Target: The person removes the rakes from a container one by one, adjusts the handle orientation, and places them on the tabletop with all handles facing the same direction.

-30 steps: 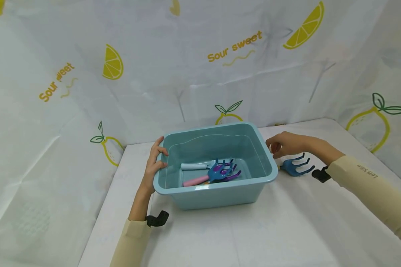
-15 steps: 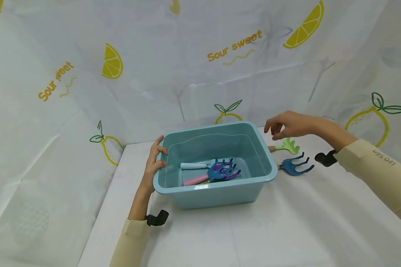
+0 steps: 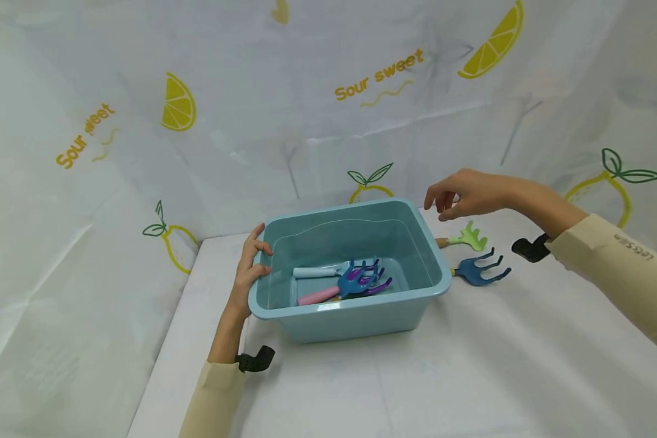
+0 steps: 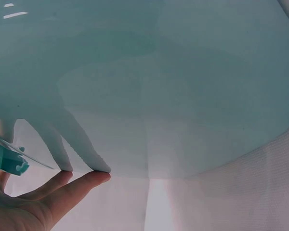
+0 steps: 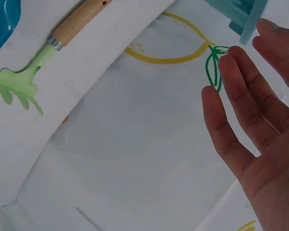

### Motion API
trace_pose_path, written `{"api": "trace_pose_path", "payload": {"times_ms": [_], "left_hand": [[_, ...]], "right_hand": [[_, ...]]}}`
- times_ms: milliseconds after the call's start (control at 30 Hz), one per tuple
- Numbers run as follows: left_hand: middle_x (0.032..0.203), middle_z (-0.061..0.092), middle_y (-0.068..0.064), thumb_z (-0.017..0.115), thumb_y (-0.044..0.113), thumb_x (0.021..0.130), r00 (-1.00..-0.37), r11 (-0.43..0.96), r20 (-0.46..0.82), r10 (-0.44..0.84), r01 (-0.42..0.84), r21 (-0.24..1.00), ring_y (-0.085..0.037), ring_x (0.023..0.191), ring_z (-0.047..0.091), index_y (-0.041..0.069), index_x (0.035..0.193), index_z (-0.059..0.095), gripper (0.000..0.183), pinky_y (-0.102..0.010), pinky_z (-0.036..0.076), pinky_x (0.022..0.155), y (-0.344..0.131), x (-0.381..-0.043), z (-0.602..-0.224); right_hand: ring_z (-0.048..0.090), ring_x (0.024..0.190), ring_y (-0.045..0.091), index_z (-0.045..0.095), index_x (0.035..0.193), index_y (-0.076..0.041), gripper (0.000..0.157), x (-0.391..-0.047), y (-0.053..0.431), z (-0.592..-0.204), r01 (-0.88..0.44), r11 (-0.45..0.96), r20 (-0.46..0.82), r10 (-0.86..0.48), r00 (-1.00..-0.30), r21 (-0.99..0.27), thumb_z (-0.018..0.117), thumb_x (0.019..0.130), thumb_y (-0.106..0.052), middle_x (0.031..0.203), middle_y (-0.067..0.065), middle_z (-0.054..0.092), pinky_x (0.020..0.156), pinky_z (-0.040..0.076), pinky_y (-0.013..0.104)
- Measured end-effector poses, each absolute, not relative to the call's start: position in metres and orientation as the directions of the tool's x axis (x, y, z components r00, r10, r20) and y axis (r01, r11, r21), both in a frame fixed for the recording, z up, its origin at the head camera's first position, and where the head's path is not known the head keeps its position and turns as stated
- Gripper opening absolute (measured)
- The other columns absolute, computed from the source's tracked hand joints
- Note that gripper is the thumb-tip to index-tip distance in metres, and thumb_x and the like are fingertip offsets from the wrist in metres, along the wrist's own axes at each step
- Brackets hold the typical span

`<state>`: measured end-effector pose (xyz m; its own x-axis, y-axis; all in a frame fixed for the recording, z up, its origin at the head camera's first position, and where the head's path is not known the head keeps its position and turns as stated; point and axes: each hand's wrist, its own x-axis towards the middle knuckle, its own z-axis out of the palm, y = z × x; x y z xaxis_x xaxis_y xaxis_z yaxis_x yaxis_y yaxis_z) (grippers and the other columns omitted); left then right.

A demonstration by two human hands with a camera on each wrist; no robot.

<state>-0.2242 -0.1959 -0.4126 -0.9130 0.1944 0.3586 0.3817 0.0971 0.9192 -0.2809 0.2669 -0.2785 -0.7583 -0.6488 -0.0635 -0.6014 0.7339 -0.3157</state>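
A light blue plastic basin (image 3: 350, 319) stands on the table. My left hand (image 3: 247, 271) grips its left rim; in the left wrist view the fingers press against the basin's outer wall (image 4: 183, 106). Above the far right corner hovers my right hand (image 3: 471, 194), fingers loosely bent and holding nothing. Below it, beside the basin, lie a green hand rake (image 3: 471, 236) with a wooden handle and a blue three-pronged hand rake (image 3: 479, 271). The basin hides part of both handles. Inside are a pink-handled blue hand rake (image 3: 320, 296), a light blue-handled tool (image 3: 313, 272) and purple prongs (image 3: 380, 289).
White cloth covers the table (image 3: 328, 389). A lemon-printed sheet (image 3: 285, 121) hangs behind and along both sides, close to the basin's far edge. A wrist camera (image 3: 254, 359) is strapped on each arm.
My right hand has lifted up and away from the basin's right side, leaving the green hand rake in sight on the table. The left hand stays on the rim.
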Motion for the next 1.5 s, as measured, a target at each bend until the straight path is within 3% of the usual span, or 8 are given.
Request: {"api": "trace_pose_path", "payload": {"times_ms": [300,533,667,800,933,1233,1500], "left_hand": [[0.173,0.013,-0.002,0.043,0.009,0.076,-0.911,0.086,0.362,0.198,0.384,0.919,-0.033,0.155,0.017,-0.008,0.109,0.038,0.037,-0.064,0.020,0.116,-0.197,-0.225,-0.414],[0.173,0.014,-0.003,0.043,0.009,0.076,-0.909,0.092,0.370,0.191,0.392,0.915,-0.034,0.155,0.018,-0.004,0.107,0.040,0.033,-0.066,0.021,0.115,-0.196,-0.225,-0.414],[0.172,0.016,0.002,0.043,0.009,0.076,-0.909,0.102,0.370,0.190,0.393,0.914,-0.035,0.156,0.018,-0.003,0.107,0.041,0.033,-0.066,0.021,0.115,-0.196,-0.225,-0.413],[0.173,0.015,-0.001,0.043,0.009,0.076,-0.910,0.104,0.370,0.186,0.393,0.914,-0.035,0.156,0.018,-0.005,0.108,0.040,0.036,-0.067,0.022,0.115,-0.197,-0.225,-0.413],[0.173,0.013,-0.004,0.043,0.009,0.076,-0.912,0.097,0.366,0.185,0.388,0.917,-0.035,0.156,0.018,-0.004,0.108,0.040,0.035,-0.067,0.023,0.114,-0.197,-0.225,-0.414],[0.172,0.016,0.006,0.043,0.011,0.077,-0.921,0.110,0.342,0.184,0.365,0.924,-0.035,0.156,0.019,0.006,0.107,0.045,0.030,-0.067,0.021,0.116,-0.198,-0.224,-0.413],[0.172,0.016,0.003,0.042,0.010,0.077,-0.918,0.121,0.353,0.181,0.377,0.918,-0.036,0.156,0.018,-0.001,0.110,0.042,0.035,-0.070,0.017,0.117,-0.197,-0.223,-0.412]], "right_hand": [[0.067,0.091,0.011,0.072,0.112,-0.016,0.023,-0.284,0.256,-0.269,-0.656,0.699,-0.012,-0.687,-0.727,-0.286,0.077,0.090,-0.013,0.098,-0.005,0.073,0.079,0.056,0.030],[0.067,0.091,0.014,0.073,0.114,-0.012,0.022,-0.288,0.207,-0.247,-0.717,0.647,0.013,-0.740,-0.673,-0.258,0.073,0.092,-0.012,0.101,0.001,0.075,0.084,0.060,0.040],[0.068,0.093,0.015,0.073,0.114,-0.013,0.022,-0.290,0.174,-0.237,-0.762,0.596,0.022,-0.784,-0.620,-0.252,0.072,0.092,-0.013,0.101,0.001,0.076,0.086,0.059,0.041],[0.069,0.094,0.016,0.073,0.115,-0.014,0.022,-0.293,0.142,-0.232,-0.795,0.546,0.017,-0.821,-0.570,-0.264,0.071,0.093,-0.015,0.101,0.000,0.075,0.087,0.058,0.041],[0.069,0.095,0.018,0.072,0.116,-0.014,0.022,-0.298,0.116,-0.237,-0.817,0.505,0.007,-0.850,-0.527,-0.277,0.069,0.094,-0.016,0.100,0.001,0.075,0.089,0.056,0.042],[0.070,0.099,0.020,0.071,0.117,-0.015,0.023,-0.309,0.070,-0.265,-0.816,0.471,-0.059,-0.875,-0.481,-0.336,0.067,0.095,-0.017,0.106,0.004,0.075,0.091,0.056,0.041],[0.070,0.104,0.023,0.070,0.120,-0.011,0.025,-0.315,0.047,-0.286,-0.783,0.468,-0.108,-0.877,-0.468,-0.411,0.068,0.096,-0.016,0.116,0.013,0.075,0.093,0.056,0.040]]}}
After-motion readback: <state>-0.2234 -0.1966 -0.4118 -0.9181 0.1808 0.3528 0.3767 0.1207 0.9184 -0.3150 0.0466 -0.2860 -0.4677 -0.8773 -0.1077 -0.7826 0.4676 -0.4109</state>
